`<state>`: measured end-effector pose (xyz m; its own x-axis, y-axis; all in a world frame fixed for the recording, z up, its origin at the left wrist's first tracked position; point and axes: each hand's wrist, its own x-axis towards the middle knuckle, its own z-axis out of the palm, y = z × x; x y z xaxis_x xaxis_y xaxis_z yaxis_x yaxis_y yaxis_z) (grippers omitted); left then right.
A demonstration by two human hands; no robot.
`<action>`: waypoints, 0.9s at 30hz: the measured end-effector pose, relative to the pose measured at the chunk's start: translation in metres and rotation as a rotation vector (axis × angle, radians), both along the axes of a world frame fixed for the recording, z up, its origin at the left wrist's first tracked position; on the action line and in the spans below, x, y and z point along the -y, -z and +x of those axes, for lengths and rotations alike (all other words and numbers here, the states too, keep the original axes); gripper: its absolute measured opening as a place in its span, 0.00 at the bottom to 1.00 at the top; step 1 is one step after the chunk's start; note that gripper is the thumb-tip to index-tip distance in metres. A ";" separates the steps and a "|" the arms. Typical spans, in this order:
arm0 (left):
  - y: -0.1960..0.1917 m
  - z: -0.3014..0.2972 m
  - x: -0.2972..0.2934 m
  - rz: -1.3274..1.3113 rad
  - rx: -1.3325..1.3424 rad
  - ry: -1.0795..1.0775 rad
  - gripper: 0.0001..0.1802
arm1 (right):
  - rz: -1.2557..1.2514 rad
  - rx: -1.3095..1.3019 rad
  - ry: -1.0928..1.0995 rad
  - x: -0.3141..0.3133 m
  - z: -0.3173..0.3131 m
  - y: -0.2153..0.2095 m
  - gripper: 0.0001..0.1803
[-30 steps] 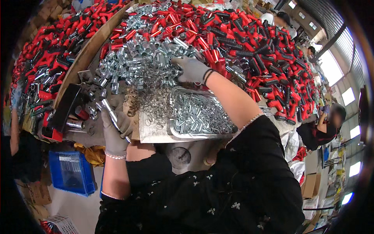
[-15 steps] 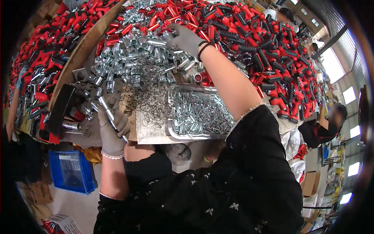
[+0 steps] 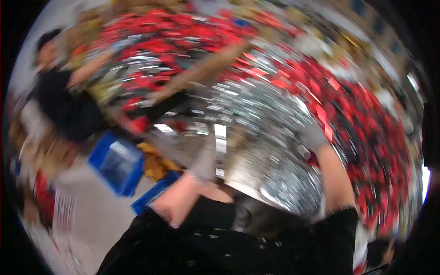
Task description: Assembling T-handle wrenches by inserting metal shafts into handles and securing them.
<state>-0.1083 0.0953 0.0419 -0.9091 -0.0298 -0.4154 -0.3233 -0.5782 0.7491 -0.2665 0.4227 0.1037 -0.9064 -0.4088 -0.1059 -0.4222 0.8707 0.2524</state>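
Note:
The whole view is smeared by motion. My gloved left hand is closed round a shiny silver metal tube part, whose ends show above and below the fingers. My gloved right hand is over the right side of the heap of silver metal sleeves, by the red parts. Close below it shows a short silver sleeve; whether the fingers touch it cannot be made out. Nearer to me, a tray of small metal pins lies between my forearms.
A wooden board divides my heap from another heap of red and black parts. A co-worker reaches into that heap from the left. Blue crates stand at lower left. Red and black handle-like parts are piled on the right.
The view has swung left, so the table and both hands appear further right, and the co-worker shows more fully. My left hand still holds the silver tube part.

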 end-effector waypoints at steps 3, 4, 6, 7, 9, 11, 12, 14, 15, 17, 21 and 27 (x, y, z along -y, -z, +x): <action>0.014 -0.015 -0.014 0.056 -0.485 0.176 0.25 | -0.055 -0.067 -0.121 -0.061 -0.015 0.028 0.16; 0.009 -0.015 -0.012 0.281 -0.474 0.260 0.26 | -0.101 -0.108 -0.182 -0.065 -0.013 0.031 0.17; 0.026 -0.021 -0.011 0.213 -0.337 0.237 0.35 | -0.056 -0.214 -0.291 -0.084 -0.036 0.057 0.12; 0.033 -0.025 -0.016 0.170 -0.280 0.180 0.36 | -0.098 -0.170 -0.287 -0.088 -0.044 0.060 0.11; 0.044 -0.036 -0.015 0.183 -0.370 0.195 0.37 | -0.169 -0.229 -0.348 -0.082 -0.044 0.057 0.12; 0.053 -0.046 -0.012 0.252 -0.330 0.187 0.35 | -0.234 -0.140 -0.294 -0.068 -0.049 0.044 0.15; 0.055 -0.049 -0.010 0.272 -0.321 0.187 0.35 | -0.289 -0.193 -0.340 -0.067 -0.051 0.046 0.14; 0.044 -0.049 -0.019 0.257 -0.247 0.135 0.33 | -0.290 -0.208 -0.296 -0.093 -0.065 0.055 0.12; 0.040 -0.049 -0.020 0.371 -0.299 0.196 0.32 | -0.239 -0.167 -0.217 -0.110 -0.081 0.062 0.11; 0.045 -0.049 -0.017 0.317 -0.260 0.125 0.32 | -0.329 -0.096 -0.307 -0.087 -0.068 0.057 0.14; 0.050 -0.053 -0.013 0.368 -0.272 0.157 0.32 | -0.328 -0.173 -0.379 -0.090 -0.075 0.068 0.12; 0.036 -0.042 -0.016 0.317 -0.233 0.189 0.33 | -0.399 -0.211 -0.345 -0.129 -0.112 0.102 0.06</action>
